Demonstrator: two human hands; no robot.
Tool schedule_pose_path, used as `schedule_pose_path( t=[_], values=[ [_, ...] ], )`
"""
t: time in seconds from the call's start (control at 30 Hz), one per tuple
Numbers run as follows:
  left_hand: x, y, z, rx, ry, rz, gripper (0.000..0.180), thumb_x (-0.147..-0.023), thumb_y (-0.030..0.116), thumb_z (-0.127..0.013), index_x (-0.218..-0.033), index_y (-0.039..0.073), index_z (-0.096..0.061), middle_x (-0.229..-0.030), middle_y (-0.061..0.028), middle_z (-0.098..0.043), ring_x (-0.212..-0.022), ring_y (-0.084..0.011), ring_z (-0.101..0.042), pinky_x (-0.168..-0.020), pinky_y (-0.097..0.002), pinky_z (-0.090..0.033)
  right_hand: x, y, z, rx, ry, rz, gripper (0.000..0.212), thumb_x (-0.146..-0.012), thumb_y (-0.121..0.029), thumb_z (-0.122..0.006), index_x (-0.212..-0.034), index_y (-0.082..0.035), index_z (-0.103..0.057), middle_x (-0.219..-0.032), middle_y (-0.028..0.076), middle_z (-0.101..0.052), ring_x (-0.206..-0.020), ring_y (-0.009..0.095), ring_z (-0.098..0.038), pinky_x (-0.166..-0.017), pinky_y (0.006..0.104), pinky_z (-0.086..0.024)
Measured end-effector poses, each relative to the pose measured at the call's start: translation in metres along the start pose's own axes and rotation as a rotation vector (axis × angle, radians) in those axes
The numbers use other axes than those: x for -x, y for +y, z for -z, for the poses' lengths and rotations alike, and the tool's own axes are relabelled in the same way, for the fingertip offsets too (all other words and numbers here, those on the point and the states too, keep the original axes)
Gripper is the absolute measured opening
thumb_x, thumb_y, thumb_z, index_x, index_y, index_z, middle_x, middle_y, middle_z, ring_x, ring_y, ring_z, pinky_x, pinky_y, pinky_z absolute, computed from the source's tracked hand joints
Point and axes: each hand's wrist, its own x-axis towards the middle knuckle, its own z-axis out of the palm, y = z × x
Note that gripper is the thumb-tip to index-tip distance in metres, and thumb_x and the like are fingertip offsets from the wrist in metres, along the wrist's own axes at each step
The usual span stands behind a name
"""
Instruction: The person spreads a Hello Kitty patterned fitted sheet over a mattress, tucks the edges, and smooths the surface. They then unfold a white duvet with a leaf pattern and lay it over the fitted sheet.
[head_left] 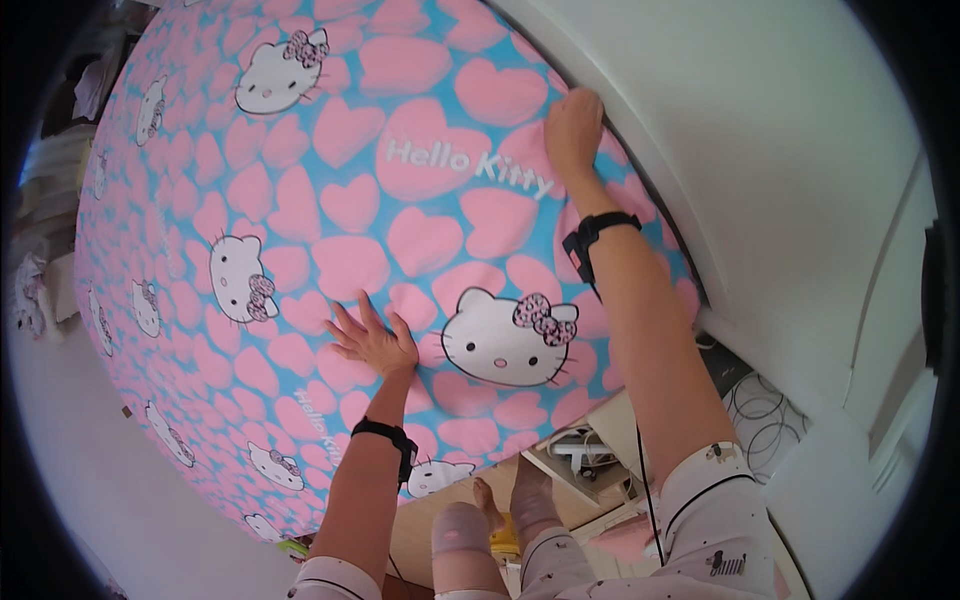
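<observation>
A: Where's your sheet (350,262)?
B: Centre out to 10 o'clock, pink hearts on blue
A: Left hand (378,345)?
B: Wide, flat on it, 8 o'clock of centre
A: Right hand (575,125)?
B: 1 o'clock, curled at the sheet's edge beside white panel (690,150); can't tell if you're gripping it

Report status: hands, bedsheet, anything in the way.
Left hand: open, palm down on heart-print bedsheet. Right hand: curled at its edge, grip unclear. White panel close alongside right hand.

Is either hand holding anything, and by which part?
Left hand: nothing, spread flat on the patterned sheet. Right hand: curled at the sheet's edge; a grip cannot be told.
</observation>
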Motion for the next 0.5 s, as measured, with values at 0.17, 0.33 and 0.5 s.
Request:
schedule_pose_path(
  t=[0.17, 0.33, 0.5],
  values=[
    [-0.004, 0.004, 0.022, -0.033, -0.128, 0.014, 0.063, -0.090, 0.047, -0.047, -0.148, 0.024, -0.038, -0.159, -0.0192, -0.014, -0.147, -0.0461, 0.002, -0.110, -0.0700, 0.001, -0.003, -0.004, -0.005, -0.088, 0.039, -0.083, 0.011, -0.082, -0.003, -0.049, -0.091, 0.001, -0.052, -0.092, 0.018, -0.054, -0.094, 0.037, -0.052, -0.089, 0.0447, -0.044],
    [-0.115, -0.023, 0.054, 0.189, -0.151, -0.259, 0.057, -0.087, 0.038, -0.056, -0.141, 0.020, -0.049, -0.151, -0.0232, -0.029, -0.141, -0.0436, -0.024, -0.109, -0.0653, -0.017, -0.006, -0.008, -0.006, -0.092, -0.003, -0.114, 0.016, -0.082, -0.002, -0.048, -0.096, 0.003, -0.052, -0.097, 0.020, -0.055, -0.098, 0.039, -0.052, -0.092, 0.0450, -0.044],
    [-0.407, -0.037, 0.029, 0.283, -0.082, -0.190, 0.058, -0.085, 0.040, -0.058, -0.138, 0.019, -0.051, -0.147, -0.0201, -0.037, -0.136, -0.0365, -0.036, -0.105, -0.0624, -0.028, -0.004, -0.005, -0.013, -0.121, -0.092, -0.238, 0.019, -0.084, -0.002, -0.044, -0.098, 0.006, -0.054, -0.105, 0.022, -0.057, -0.104, 0.040, -0.052, -0.094, 0.0457, -0.043]
  ],
)
